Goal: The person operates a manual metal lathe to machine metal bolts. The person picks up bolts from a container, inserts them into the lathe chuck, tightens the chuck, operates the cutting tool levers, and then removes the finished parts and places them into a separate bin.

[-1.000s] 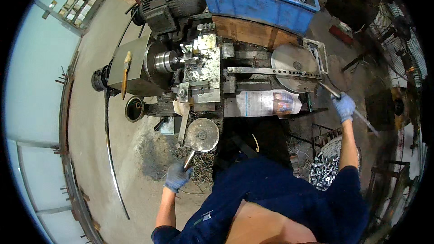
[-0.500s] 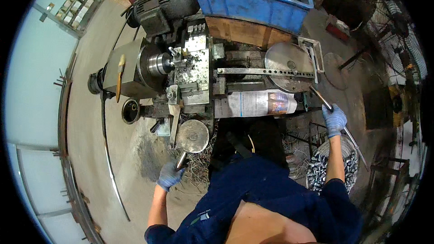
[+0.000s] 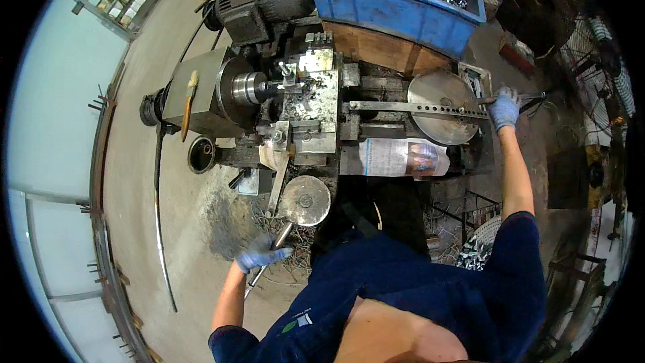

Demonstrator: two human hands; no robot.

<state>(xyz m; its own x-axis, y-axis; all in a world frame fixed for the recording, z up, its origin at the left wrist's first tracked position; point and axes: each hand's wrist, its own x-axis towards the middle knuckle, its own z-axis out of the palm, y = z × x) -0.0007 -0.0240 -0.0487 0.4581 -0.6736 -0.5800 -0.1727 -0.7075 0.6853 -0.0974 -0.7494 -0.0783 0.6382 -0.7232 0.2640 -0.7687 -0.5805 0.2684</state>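
Note:
On the right, my right hand [image 3: 504, 109], in a blue-grey knitted glove, is closed around a metal handle bar [image 3: 532, 97]. That bar lies nearly level beside the large round metal disc [image 3: 430, 124], which a perforated flat strip [image 3: 383, 105] crosses. Lower left, my left hand [image 3: 261, 255], gloved alike, has its fingers stretched across a slanting metal handle [image 3: 283, 235]. This handle runs down from a smaller round disc [image 3: 306, 200] on the near side of the lathe. Left of centre, a round steel chuck [image 3: 247, 87] faces the chip-covered cross slide [image 3: 316, 104].
A blue bin [image 3: 396, 13] of small metal parts stands on a wooden box [image 3: 376, 47] behind the lathe. A brush [image 3: 189, 107] lies on the headstock, and printed paper [image 3: 403, 158] on the near side. A basket [image 3: 487, 232] with metal parts sits lower right.
My right hand has moved farther away, its bar swinging from a steep slant to nearly level. The fingers of my left hand have straightened over its handle. The whole view has shifted slightly.

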